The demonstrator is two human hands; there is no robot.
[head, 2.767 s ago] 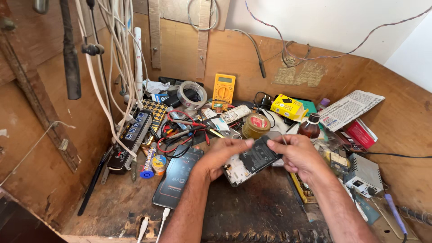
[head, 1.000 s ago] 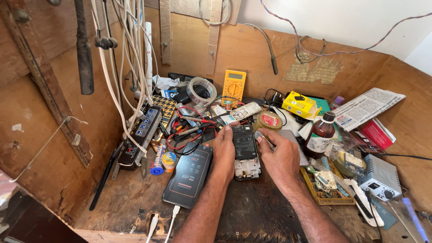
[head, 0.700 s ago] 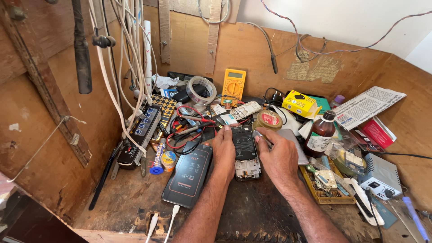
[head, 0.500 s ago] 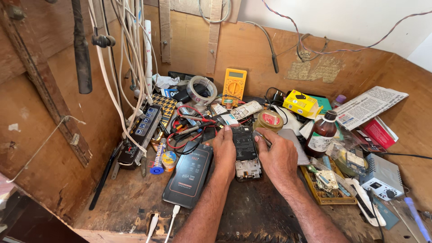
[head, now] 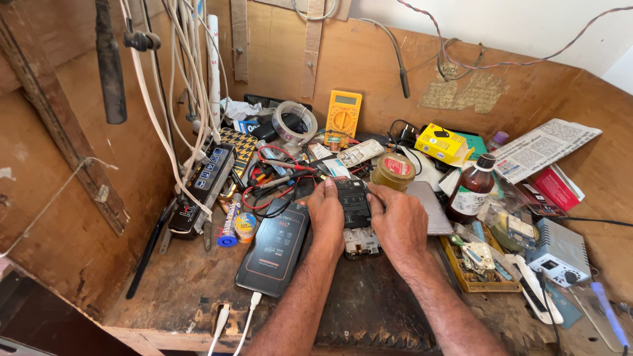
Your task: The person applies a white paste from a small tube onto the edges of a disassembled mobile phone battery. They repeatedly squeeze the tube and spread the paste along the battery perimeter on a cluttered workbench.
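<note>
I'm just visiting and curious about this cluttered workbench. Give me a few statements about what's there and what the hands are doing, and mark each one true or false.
1. Both hands rest on an opened phone lying on the bench. True: the left hand and right hand flank it.
2. The yellow multimeter lies under the right hand. False: it leans against the back wall, apart from both hands.
3. A black device with a dark screen lies just left of the left hand. True.
4. The brown bottle lies tipped over. False: it stands upright, right of the right hand.
5. The power strip sits at the right edge. False: it is on the left, under hanging cables.
</note>
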